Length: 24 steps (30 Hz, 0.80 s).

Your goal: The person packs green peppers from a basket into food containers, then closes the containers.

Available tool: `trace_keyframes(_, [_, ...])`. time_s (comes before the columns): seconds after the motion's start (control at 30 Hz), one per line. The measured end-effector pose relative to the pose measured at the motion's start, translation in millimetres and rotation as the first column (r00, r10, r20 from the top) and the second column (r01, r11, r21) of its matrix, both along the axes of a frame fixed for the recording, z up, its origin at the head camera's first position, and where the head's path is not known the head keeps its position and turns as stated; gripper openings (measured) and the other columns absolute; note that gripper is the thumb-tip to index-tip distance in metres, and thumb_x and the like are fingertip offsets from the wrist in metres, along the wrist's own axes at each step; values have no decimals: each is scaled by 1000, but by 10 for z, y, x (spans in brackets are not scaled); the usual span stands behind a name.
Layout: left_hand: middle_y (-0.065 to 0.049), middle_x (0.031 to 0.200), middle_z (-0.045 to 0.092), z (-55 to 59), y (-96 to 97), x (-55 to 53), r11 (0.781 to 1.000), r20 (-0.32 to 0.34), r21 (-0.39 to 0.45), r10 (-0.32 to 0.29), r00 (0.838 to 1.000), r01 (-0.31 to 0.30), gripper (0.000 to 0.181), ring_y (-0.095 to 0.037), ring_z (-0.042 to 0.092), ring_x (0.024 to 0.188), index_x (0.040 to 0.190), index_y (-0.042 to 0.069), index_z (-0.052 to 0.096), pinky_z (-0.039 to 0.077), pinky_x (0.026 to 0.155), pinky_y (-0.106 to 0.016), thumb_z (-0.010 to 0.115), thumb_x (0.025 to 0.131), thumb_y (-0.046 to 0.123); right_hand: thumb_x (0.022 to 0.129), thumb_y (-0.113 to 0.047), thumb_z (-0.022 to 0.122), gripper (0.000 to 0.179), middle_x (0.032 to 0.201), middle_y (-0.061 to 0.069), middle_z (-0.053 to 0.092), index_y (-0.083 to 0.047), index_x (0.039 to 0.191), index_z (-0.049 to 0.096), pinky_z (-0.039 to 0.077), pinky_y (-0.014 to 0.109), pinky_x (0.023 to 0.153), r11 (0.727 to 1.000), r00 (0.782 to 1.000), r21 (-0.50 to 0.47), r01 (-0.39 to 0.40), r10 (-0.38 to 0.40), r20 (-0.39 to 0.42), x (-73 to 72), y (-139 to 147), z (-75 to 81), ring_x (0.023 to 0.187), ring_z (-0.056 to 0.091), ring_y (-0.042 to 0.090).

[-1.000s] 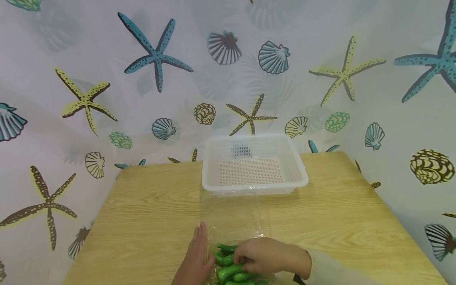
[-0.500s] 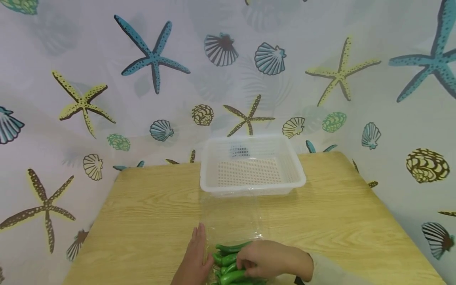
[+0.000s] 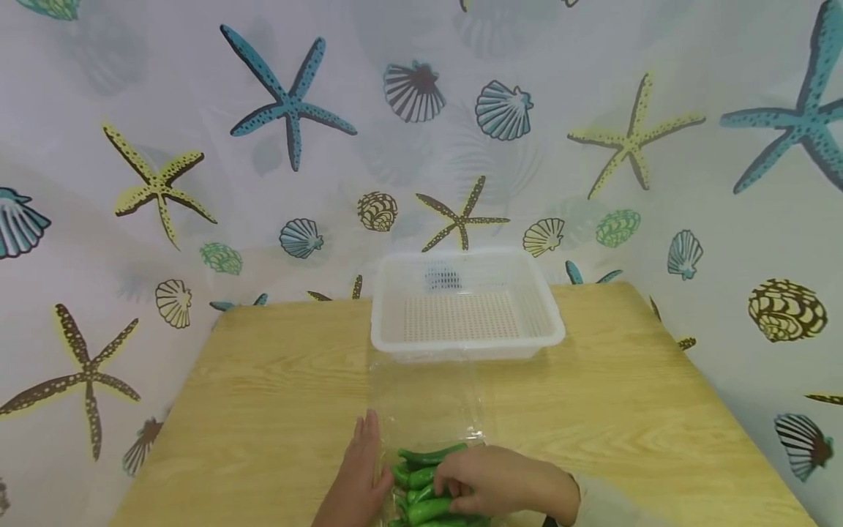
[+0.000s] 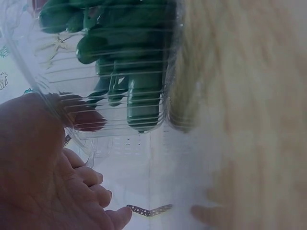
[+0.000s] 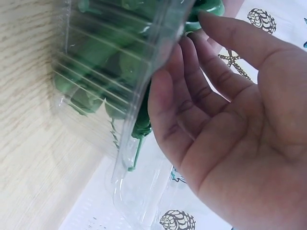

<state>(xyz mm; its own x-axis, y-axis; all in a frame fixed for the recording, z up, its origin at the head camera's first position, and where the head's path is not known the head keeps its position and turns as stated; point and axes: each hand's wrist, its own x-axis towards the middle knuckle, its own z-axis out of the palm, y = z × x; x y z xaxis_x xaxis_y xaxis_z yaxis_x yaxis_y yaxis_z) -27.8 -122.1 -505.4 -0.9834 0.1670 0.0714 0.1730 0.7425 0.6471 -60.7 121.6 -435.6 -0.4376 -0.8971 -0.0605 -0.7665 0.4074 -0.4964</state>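
A clear plastic clamshell box (image 5: 122, 148) of green peppers (image 3: 429, 510) lies at the bottom of the head view, its transparent lid (image 3: 428, 399) folded back toward the basket. My left hand (image 3: 356, 476) rests along the box's left side with straight fingers. Its thumb (image 4: 88, 120) reaches over the rim and shows through the ribbed wall. From the right, my right hand (image 3: 490, 476) reaches into the box with bent fingers. In the right wrist view, its thumb and fingertips pinch a green pepper (image 5: 208, 7), partly cut off by the frame edge.
A white perforated plastic basket (image 3: 467, 345) stands behind the lid, near the table's far edge. The wood-grain table (image 3: 276, 395) extends to both sides. A white curtain (image 3: 461, 161) printed with starfish and shells hangs around the back and sides.
From one second to half a second ago, my right hand shifted slightly and the peppers beneath it changed position, the far one showing more. Since then little differs. My left hand stays put.
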Motion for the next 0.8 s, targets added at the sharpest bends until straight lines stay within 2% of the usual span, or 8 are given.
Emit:
trace_keyframes(0.17, [-13, 153, 14, -23, 16, -3, 999, -30, -39, -16, 999, 15, 72, -34, 12, 138, 148, 2, 10, 23, 105, -55, 51, 93, 23, 85, -25, 67, 16, 80, -21, 52, -23, 101, 63, 42, 10, 60, 1000, 999, 5, 30, -31, 22, -1, 26, -36, 70, 49, -8])
trace_keyframes(0.33, [-12, 152, 16, -26, 13, -7, 998, -72, -59, 4, 997, -8, 70, -31, 15, 138, 149, 3, 12, 25, 105, -53, 50, 95, 29, 87, -24, 64, 12, 80, -22, 52, -21, 99, 65, 42, 10, 60, 997, 998, -57, 56, -55, 28, -61, 83, -21, 69, 48, -9])
trace_keyframes(0.4, [-10, 153, 15, -23, 8, -8, 998, -51, -66, 11, 999, -14, 71, -30, 15, 138, 149, 5, 11, 25, 105, -51, 48, 96, 33, 89, -22, 62, 11, 81, -21, 52, -19, 98, 65, 43, 10, 61, 995, 997, -82, 64, -61, 38, -81, 117, -1, 70, 48, -9])
trace_keyframes(0.53, [-12, 154, 12, 36, -29, -18, 998, 32, -60, 27, 999, -25, 72, -29, 15, 138, 150, 8, 7, 23, 106, -51, 44, 96, 40, 91, -24, 58, 13, 88, -20, 56, -18, 100, 65, 45, 13, 65, 989, 994, -106, 101, -95, 60, -129, 202, 60, 76, 51, -8])
trace_keyframes(0.6, [-11, 154, 13, 91, -69, -32, 998, 58, -54, 46, 997, -43, 72, -29, 17, 138, 150, 10, 7, 23, 107, -51, 42, 96, 42, 93, -27, 56, 15, 91, -19, 57, -19, 101, 65, 47, 15, 67, 983, 989, -117, 143, -136, 64, -172, 255, 100, 79, 52, -6])
trace_keyframes(0.7, [-10, 153, 17, 171, -141, -61, 995, 61, -41, 90, 994, -87, 70, -29, 23, 136, 150, 13, 10, 24, 106, -51, 42, 96, 43, 95, -30, 52, 17, 94, -18, 58, -22, 103, 63, 49, 20, 71, 965, 975, -141, 221, -214, 65, -255, 347, 156, 83, 54, -4])
trace_keyframes(0.77, [-10, 152, 20, 204, -182, -89, 994, 50, -47, 104, 993, -101, 68, -29, 26, 135, 150, 13, 12, 26, 105, -51, 43, 96, 42, 95, -32, 51, 17, 93, -19, 57, -23, 103, 63, 49, 23, 71, 943, 956, -156, 295, -290, 53, -309, 407, 184, 83, 54, -2])
trace_keyframes(0.8, [-10, 151, 22, 211, -196, -106, 994, 42, -43, 103, 994, -102, 67, -30, 28, 134, 150, 12, 14, 27, 105, -52, 43, 96, 41, 95, -32, 51, 16, 92, -18, 57, -23, 103, 62, 49, 24, 71, 924, 938, -161, 347, -343, 51, -336, 434, 189, 82, 54, -1])
